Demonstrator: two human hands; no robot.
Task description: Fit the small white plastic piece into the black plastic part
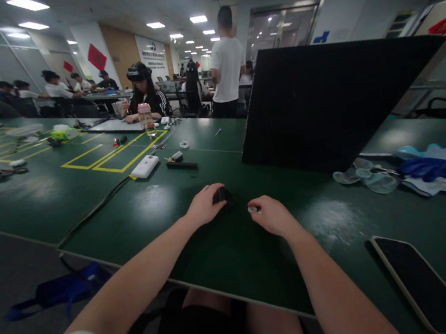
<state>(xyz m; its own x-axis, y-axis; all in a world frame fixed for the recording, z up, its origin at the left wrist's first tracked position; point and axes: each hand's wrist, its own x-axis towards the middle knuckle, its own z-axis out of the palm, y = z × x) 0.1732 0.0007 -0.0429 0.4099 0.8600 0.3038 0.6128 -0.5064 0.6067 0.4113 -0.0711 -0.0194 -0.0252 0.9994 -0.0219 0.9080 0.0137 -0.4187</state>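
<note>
My left hand [205,205] is closed around a small black object [222,196] just above or on the green tabletop; its kind is too dark to make out. To the right of it, my right hand [274,216] pinches a small whitish, roundish piece [254,209] between thumb and fingers. A short gap separates the two hands. Beyond my left hand lie a black bar [182,165] and a small silvery cylinder [177,156]. The fingers hide part of both held pieces.
A large black panel [321,104] leans at the right. A phone [422,277] lies near my right forearm, with blue and white gloves [432,167] behind it. A white power strip [145,167] with a cable sits to the left. A person in a headset [143,92] sits opposite.
</note>
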